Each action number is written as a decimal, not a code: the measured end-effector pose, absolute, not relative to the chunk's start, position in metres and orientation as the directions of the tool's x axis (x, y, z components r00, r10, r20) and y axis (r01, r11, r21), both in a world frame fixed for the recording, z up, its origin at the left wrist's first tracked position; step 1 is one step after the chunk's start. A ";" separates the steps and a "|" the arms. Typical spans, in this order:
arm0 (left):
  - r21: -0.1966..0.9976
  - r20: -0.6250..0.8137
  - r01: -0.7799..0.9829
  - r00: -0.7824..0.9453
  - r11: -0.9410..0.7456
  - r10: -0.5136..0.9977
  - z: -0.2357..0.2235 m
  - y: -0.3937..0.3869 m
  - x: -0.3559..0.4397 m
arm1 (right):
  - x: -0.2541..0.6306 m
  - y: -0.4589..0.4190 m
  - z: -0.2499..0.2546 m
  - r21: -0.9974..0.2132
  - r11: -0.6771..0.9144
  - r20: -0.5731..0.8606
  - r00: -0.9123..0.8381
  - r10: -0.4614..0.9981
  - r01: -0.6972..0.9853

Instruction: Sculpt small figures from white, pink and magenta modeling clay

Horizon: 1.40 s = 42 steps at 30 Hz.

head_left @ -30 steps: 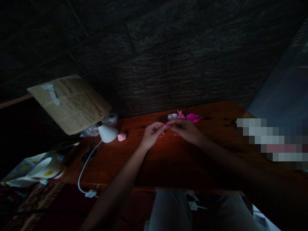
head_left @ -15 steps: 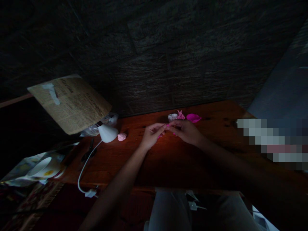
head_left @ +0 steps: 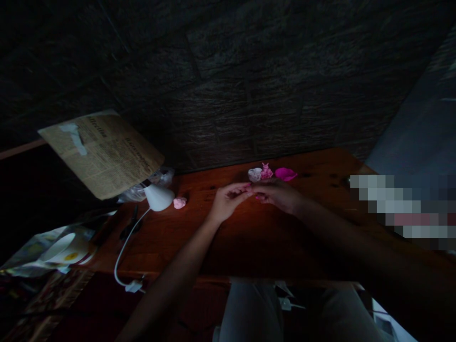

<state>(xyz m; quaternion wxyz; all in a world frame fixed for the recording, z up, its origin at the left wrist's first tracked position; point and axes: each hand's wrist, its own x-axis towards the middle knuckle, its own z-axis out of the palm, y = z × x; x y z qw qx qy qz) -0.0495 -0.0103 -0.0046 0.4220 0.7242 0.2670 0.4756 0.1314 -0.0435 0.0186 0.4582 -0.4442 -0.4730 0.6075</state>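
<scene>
My left hand (head_left: 227, 202) and my right hand (head_left: 276, 194) meet fingertip to fingertip over the dim wooden table (head_left: 249, 237). Both are pinched on a small pink piece (head_left: 249, 188) that barely shows between the fingers. Just behind them lie a whitish lump (head_left: 254, 174), a light pink shaped bit (head_left: 266, 172) and a flat magenta piece (head_left: 285, 174). A further pale pink lump (head_left: 180, 203) rests to the left, near the lamp.
A white lamp (head_left: 158, 197) with a cable (head_left: 123, 251) stands at the table's left, a newspaper sheet (head_left: 101, 153) hanging over it. A white cup (head_left: 64, 249) sits lower left. A dark brick wall (head_left: 228, 85) backs the table.
Both hands have shifted slightly toward the wall, the pinch staying closed. Less pink shows below the fingers than a second ago.
</scene>
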 end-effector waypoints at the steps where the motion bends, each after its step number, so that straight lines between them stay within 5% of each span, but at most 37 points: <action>1: 0.856 0.477 -0.010 0.401 -0.517 0.782 -0.005 -0.010 -0.050 | 0.131 -0.044 0.019 -0.974 -0.161 -0.132 -0.184 0.974 -0.158; 23: 0.743 0.566 0.089 0.445 -0.663 0.694 -0.006 -0.012 -0.052 | 0.133 -0.042 0.018 -0.903 -0.332 -0.247 -0.303 0.920 -0.274; 42: 0.672 0.644 0.134 0.380 -0.728 0.664 0.000 -0.008 -0.054 | 0.131 -0.046 0.021 -0.957 -0.225 -0.174 -0.258 0.950 -0.184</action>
